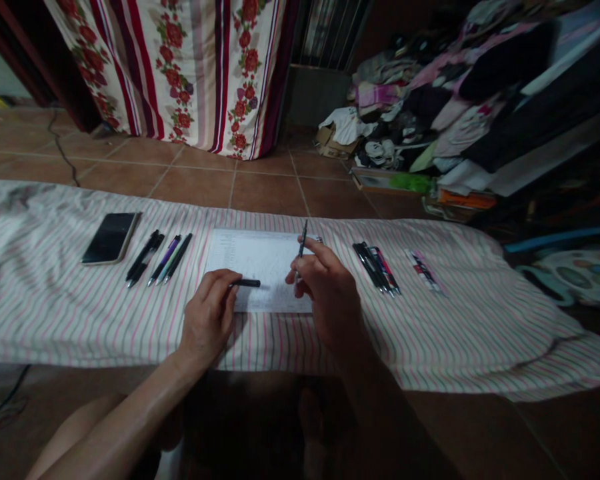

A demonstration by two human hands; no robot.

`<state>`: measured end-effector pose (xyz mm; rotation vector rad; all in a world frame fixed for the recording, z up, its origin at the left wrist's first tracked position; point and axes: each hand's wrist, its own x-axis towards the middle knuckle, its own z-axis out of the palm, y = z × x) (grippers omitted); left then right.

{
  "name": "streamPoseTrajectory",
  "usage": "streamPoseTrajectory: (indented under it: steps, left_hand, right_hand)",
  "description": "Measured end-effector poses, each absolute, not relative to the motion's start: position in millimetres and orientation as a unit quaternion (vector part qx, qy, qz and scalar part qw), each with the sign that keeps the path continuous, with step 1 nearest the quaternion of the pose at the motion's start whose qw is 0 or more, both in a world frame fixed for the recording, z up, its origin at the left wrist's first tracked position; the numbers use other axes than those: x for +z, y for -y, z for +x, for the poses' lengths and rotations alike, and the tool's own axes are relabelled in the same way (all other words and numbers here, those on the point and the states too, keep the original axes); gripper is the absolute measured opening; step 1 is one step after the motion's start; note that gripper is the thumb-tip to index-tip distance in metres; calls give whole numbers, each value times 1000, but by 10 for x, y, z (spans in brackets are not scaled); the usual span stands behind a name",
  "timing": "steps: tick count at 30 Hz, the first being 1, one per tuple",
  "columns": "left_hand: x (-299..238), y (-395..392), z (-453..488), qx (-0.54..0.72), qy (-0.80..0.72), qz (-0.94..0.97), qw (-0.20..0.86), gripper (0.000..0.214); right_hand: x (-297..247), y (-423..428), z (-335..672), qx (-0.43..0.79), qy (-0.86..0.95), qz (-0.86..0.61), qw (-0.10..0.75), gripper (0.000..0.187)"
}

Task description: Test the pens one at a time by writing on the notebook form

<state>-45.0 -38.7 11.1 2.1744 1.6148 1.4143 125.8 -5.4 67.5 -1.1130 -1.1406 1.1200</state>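
Observation:
My left hand [211, 312] pinches a short black pen part [247, 283] that points right over the paper; whether it is a cap or a barrel I cannot tell. My right hand [327, 287] grips a slim pen [303, 241] between thumb and fingers, its narrow end pointing up and away. Both hands are above a white printed sheet [253, 250], a little apart from each other. Left of the sheet several pens [169, 260] lie side by side on the striped cloth [260, 343]. To its right lies another group of dark pens [375, 268].
A smartphone [111, 238] lies at the left of the cloth. Farther right is a pink-and-black packet [425, 272]. Beyond the tiled floor [195, 173] hangs a floral curtain [205, 73]. A heap of clothes [430, 107] fills the back right, and a blue plastic chair [545, 283] stands at the right.

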Motion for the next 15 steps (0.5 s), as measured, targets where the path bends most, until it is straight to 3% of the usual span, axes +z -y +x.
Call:
streamPoseTrajectory:
  steps: [3,8,15]
  left_hand:
    - [105,386,-431,459,-528,713,42,21]
    - [84,378,-364,447,-501,741,7,26]
    - [-26,373,-285,421,-483,768,-13,39]
  right_hand:
    - [645,70,1261,479,497,-474,547,31]
    - [645,120,1285,494,520,-446,535,10]
    - [661,140,1370,492,534,-416,548,12]
